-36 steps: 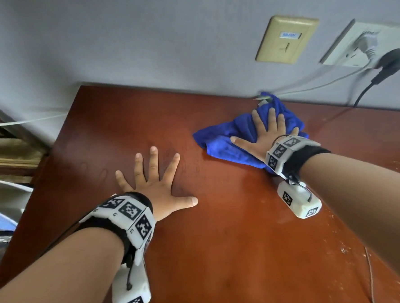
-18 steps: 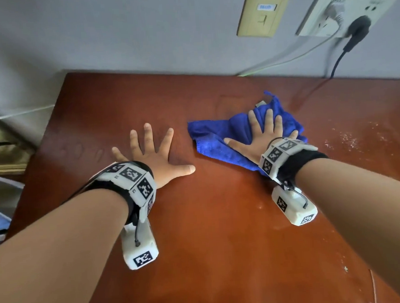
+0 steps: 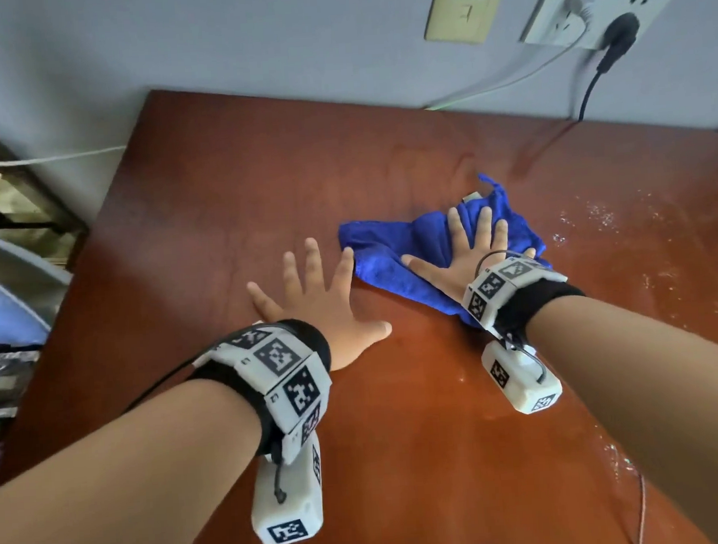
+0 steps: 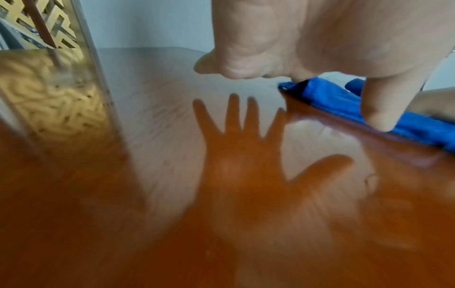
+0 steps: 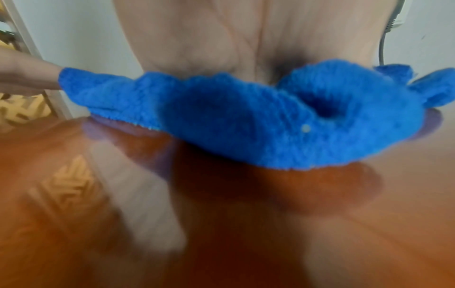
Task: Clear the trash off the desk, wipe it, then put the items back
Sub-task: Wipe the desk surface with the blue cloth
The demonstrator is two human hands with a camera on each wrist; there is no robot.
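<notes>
I see my right hand (image 3: 461, 261) lying flat on the blue cloth (image 3: 394, 253), fingers straight and spread, palm pressing the cloth onto the table (image 3: 259, 185); nothing is pinched or curled round. The cloth is bunched, sitting right of the table's middle and nearer the wall than my body, with a loose corner sticking out toward the wall. In my right wrist view the cloth (image 5: 246, 120) fills the space under the palm, a fold gaping open on its right side.

My left hand (image 3: 321, 299) is beside it, also spread with straight fingers, holding nothing. My left wrist view shows the palm (image 4: 320, 39) raised off the wood, its shadow below, and the index fingertip at the cloth's (image 4: 344, 101) left edge.

Wet droplets (image 3: 597, 215) speckle the table right of the cloth. On the wall behind are a beige switch (image 3: 465, 4) and a white socket (image 3: 597, 5) with two plugs in it.
</notes>
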